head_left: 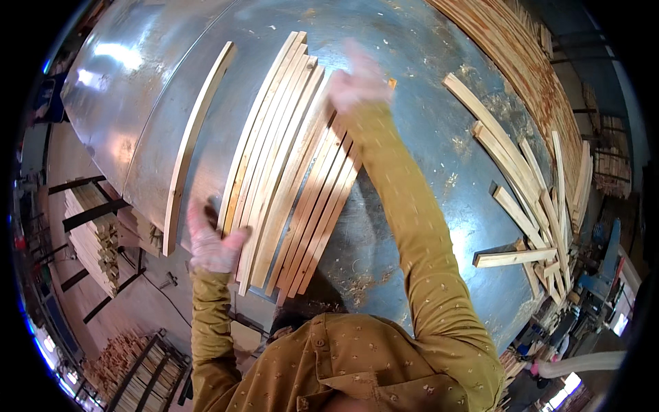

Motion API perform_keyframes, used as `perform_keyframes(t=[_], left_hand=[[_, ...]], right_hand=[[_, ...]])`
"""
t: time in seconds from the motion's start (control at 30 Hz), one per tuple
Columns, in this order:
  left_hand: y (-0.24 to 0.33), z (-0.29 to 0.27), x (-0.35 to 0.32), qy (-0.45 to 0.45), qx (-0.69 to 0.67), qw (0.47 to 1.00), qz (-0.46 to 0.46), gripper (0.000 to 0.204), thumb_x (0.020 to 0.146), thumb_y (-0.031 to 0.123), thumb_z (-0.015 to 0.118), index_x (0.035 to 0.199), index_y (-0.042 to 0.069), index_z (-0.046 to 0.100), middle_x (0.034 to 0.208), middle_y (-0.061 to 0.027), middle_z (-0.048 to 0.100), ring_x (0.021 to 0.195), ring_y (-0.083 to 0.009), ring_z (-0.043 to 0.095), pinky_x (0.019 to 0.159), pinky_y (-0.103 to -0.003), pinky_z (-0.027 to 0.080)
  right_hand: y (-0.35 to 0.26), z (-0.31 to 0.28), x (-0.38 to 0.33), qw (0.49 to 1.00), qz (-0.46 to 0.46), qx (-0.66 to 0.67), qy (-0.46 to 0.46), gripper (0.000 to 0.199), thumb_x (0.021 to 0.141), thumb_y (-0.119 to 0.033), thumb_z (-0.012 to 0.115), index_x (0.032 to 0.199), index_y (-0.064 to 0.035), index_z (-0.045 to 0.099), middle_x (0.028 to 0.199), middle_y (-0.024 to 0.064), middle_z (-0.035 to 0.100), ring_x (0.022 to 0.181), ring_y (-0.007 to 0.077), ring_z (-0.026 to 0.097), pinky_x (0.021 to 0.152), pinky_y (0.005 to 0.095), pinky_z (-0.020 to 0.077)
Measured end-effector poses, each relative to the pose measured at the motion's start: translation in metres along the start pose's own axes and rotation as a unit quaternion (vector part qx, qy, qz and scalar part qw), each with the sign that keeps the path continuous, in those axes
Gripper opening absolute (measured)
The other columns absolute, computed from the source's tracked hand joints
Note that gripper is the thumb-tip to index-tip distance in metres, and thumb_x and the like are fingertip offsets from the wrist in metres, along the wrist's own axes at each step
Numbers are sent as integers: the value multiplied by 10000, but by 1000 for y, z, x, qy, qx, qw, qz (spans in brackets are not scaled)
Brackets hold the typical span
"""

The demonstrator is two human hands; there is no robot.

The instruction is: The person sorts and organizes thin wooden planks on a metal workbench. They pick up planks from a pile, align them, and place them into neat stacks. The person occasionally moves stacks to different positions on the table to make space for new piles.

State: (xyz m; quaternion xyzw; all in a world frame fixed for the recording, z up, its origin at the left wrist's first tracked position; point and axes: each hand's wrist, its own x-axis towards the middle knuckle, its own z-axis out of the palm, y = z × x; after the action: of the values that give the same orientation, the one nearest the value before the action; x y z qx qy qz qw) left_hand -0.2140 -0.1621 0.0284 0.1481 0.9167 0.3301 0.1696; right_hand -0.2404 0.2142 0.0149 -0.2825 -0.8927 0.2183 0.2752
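A row of long, narrow wooden strips lies side by side on a metal-topped table. Beside the near left edge of this row is my left hand. Its thumb is spread from the fingers and comes to the outermost strips; it holds nothing that I can see. My right hand is at the far right end of the row, smeared by motion, so its finger pose and any contact are unclear. One separate strip lies to the left, apart from the row.
On the right of the table is a loose, crossed heap of wooden pieces. Long brown boards run along the far right edge. Sawdust and chips dot the metal. Stacked timber stands at the left, with a rack of thin sticks nearer.
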Motion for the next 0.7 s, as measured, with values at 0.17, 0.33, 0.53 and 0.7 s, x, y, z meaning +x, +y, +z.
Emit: perform_keyframes(t=[0.17,0.33,0.53,0.7], left_hand=[[26,40,14,-94,218,971,-26,1200,696,399,816,1564,110,40,1549,-252,222,1404,-417,279,1153,-494,259],[27,21,33,-74,255,964,6,1113,702,358,808,1553,97,139,1514,-244,290,1358,-436,333,1139,-495,279],[0,48,8,26,185,946,264,680,910,361,616,1447,21,374,1374,-226,493,1213,-411,513,975,-471,466],[23,92,-14,-47,206,972,103,603,910,315,623,1422,76,410,1300,-235,534,1104,-412,569,919,-487,482]], right_hand=[[12,-98,-109,876,356,101,-311,776,914,-337,614,1495,23,246,1356,301,504,1226,385,536,979,401,493],[-23,-55,-196,855,316,6,-412,1099,874,-641,566,1538,-13,-46,1328,290,545,1159,436,591,973,420,482],[-14,-53,-212,869,313,114,-366,1176,818,-669,629,1537,-29,-46,1379,252,521,1213,395,563,1005,415,453],[-7,-54,-222,877,261,61,-398,1144,868,-611,591,1517,-10,-136,1296,248,588,1100,391,631,922,410,509]])
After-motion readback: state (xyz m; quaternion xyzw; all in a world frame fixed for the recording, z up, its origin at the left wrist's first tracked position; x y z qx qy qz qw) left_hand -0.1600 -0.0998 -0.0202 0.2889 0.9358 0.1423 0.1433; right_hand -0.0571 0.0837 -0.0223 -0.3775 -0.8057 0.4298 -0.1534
